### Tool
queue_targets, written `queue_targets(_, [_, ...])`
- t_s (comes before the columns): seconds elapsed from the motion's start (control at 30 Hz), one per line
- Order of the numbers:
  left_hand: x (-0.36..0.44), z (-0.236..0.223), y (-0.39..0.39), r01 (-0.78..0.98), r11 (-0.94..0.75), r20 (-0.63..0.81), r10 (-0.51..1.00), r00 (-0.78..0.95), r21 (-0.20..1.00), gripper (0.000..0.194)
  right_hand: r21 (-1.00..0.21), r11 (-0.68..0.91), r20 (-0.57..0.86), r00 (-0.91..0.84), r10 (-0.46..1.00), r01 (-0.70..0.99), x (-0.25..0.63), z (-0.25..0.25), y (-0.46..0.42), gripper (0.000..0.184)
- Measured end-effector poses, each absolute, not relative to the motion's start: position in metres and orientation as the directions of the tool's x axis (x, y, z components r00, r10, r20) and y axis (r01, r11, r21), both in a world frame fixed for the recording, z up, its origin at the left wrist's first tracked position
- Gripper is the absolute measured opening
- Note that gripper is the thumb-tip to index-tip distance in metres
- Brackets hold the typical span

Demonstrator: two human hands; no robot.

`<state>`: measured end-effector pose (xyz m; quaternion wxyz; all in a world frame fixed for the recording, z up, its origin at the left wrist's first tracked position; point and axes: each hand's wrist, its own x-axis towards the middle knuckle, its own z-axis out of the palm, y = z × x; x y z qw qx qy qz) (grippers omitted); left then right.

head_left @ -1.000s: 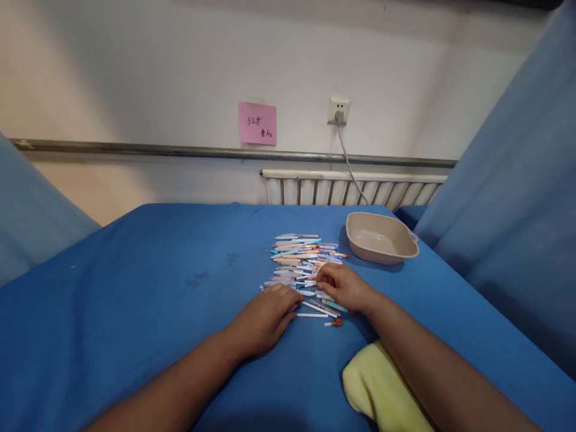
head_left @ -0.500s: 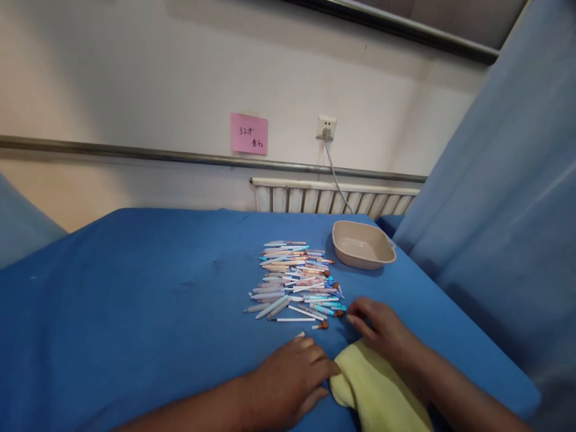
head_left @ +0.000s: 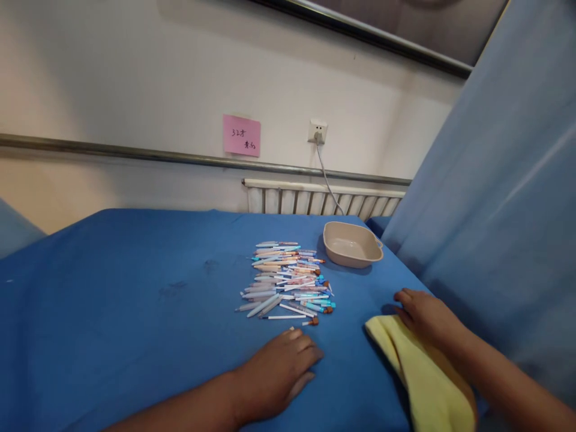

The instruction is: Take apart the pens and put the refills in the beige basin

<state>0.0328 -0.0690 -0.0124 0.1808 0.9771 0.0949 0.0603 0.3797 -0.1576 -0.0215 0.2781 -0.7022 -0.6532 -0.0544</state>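
Observation:
Many pens and white refills [head_left: 270, 282] lie roughly side by side in a loose heap on the blue-covered table. My left hand [head_left: 279, 372] rests palm down just in front of them, thumb apart from the fingers. A small pale bit [head_left: 292, 328] shows at its fingertips; what it is I cannot make out. A short piece with a brown end [head_left: 314, 322] lies between that hand and the heap. Off to the right, my right hand [head_left: 425, 312] grips the far edge of a folded yellow cloth [head_left: 427, 378]; its fingertips are partly hidden.
A beige plastic basin [head_left: 352, 245] stands behind the pens at the right. Blue curtains [head_left: 495, 198] hang on the right, close to the table's edge. A radiator [head_left: 315, 198], a metal rail and a plugged-in socket [head_left: 317, 131] are at the wall.
Both hands have left the pens. My left hand has come back toward me; my right hand has taken the yellow cloth and moved it right. The camera view has shifted right.

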Motion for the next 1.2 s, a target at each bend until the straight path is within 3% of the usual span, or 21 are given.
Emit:
queue_targets(0.13, [0.037,-0.012,-0.07,0.152,-0.926,0.102,0.198,0.975,0.345,0.022,-0.227,0.197,0.4,-0.094,0.912,0.954,0.355,0.014,-0.127,0.011])
queue_targets(0.27, [0.036,-0.009,-0.071,0.132,-0.935,0.109,0.177,0.978,0.33,0.021,-0.525,0.451,0.607,-0.054,0.793,0.722,0.274,0.031,-0.078,0.013])
queue_targets(0.37, [0.032,-0.01,-0.07,0.144,-0.938,0.113,0.188,0.976,0.315,0.022,-0.676,0.468,0.584,0.026,0.811,0.57,0.23,0.016,-0.053,0.015])
queue_targets(0.6, [0.038,-0.016,-0.058,0.185,-0.923,0.127,0.239,0.963,0.336,0.021,-0.64,0.546,0.523,-0.215,0.825,0.541,0.226,-0.028,-0.043,0.007])
queue_targets(0.73, [0.043,-0.018,-0.054,0.189,-0.914,0.118,0.245,0.962,0.358,0.02,-0.654,0.52,0.493,-0.212,0.844,0.55,0.228,-0.024,-0.042,0.008])
queue_targets(0.93, [0.032,-0.022,-0.053,0.142,-0.924,0.191,0.22,0.957,0.354,0.022,-0.732,0.321,0.404,0.003,0.915,0.601,0.286,0.013,-0.105,0.015])
queue_targets(1.07, [0.026,-0.02,-0.056,0.063,-0.942,0.252,0.152,0.956,0.331,0.027,-0.651,-0.125,0.21,0.336,0.918,0.749,0.347,-0.001,-0.203,0.022])
queue_targets(1.2, [0.028,-0.011,-0.064,0.009,-0.955,0.234,0.082,0.969,0.295,0.025,-0.606,-0.462,0.063,0.618,0.784,0.648,0.362,-0.059,-0.285,0.025])
